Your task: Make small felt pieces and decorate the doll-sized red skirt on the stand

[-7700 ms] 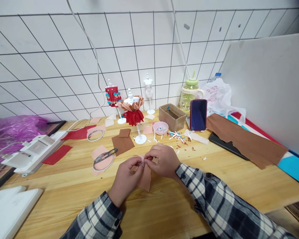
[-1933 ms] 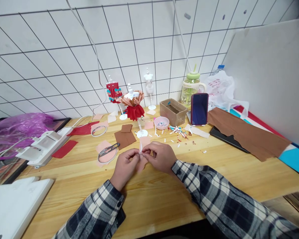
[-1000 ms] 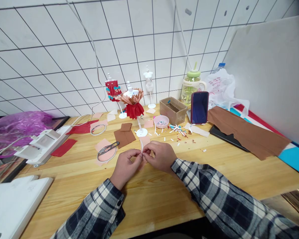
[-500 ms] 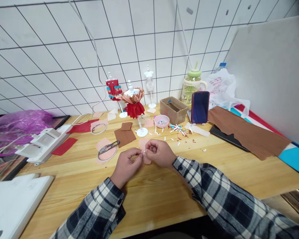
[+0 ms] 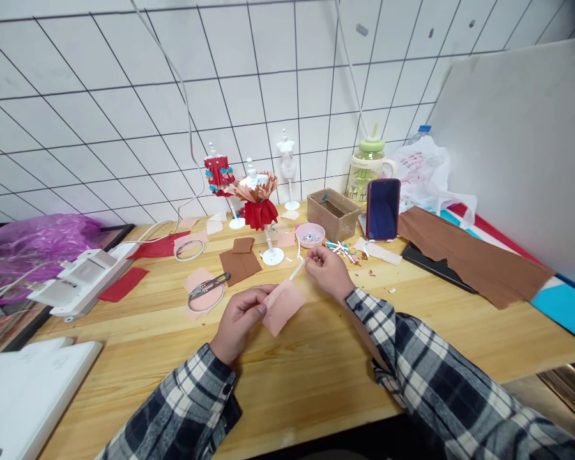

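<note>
Between thumb and fingers, my left hand (image 5: 239,322) pinches the edge of a small piece of pink paper (image 5: 286,308), held just above the table. My right hand (image 5: 329,271) is closed on the end of a thin white strip (image 5: 297,269), which stretches to the paper's upper edge. Left of my hands, thread snips (image 5: 205,287) rest across a white tape ring on another pink sheet. Brown paper squares (image 5: 242,267) lie behind. Beyond stands a small white dress form wearing a red skirt (image 5: 260,214) with a ruffled pink and brown top.
A pink bowl (image 5: 310,240) of small shiny bits stands near a cardboard box (image 5: 345,223) and scattered paper scraps. Two other dress forms stand by the wall. A phone (image 5: 383,211), a jug (image 5: 368,169) and brown paper (image 5: 483,262) are right; a power strip (image 5: 89,281) is left.
Both hands were together over the pink paper. Now my right hand has moved away to the upper right with the white strip, and the paper shows flat in my left hand.
</note>
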`<control>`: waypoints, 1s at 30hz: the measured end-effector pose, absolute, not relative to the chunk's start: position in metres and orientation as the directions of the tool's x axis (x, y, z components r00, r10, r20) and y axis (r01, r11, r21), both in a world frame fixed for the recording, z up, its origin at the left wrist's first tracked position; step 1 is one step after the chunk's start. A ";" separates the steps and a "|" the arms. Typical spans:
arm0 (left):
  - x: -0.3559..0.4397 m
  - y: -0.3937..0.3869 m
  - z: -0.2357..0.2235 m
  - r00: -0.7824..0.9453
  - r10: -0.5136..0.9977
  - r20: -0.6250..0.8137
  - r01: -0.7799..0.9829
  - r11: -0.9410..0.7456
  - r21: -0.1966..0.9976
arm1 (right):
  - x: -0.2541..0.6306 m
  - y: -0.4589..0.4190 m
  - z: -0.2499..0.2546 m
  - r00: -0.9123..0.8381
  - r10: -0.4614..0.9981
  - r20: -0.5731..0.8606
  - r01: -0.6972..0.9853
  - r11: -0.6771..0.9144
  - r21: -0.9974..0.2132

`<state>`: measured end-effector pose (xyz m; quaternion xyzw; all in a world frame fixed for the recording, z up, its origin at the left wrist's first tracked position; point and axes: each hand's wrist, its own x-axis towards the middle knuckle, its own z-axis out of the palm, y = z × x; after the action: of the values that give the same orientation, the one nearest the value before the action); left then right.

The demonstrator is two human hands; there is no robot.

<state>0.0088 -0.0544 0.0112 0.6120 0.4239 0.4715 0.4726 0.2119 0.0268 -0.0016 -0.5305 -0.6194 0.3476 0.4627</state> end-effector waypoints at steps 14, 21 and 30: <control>-0.018 -0.052 0.031 0.227 0.956 -0.187 -0.158 0.226 0.961 | 0.246 0.033 0.001 -0.133 0.912 0.388 0.594 0.387 -0.705; -0.020 -0.053 0.033 0.264 0.937 -0.228 -0.129 0.269 0.955 | 0.206 -0.001 0.005 -0.765 0.643 0.031 -0.007 0.039 -0.999; -0.024 -0.051 0.030 0.281 0.921 -0.268 -0.216 0.333 0.918 | 0.211 0.004 0.014 -0.818 0.568 0.092 -0.002 0.157 -0.988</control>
<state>-0.0241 -0.0509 0.0302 0.4047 0.4355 0.4119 0.6906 0.2114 0.0045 0.0143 -0.1951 -0.7251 0.6191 0.2298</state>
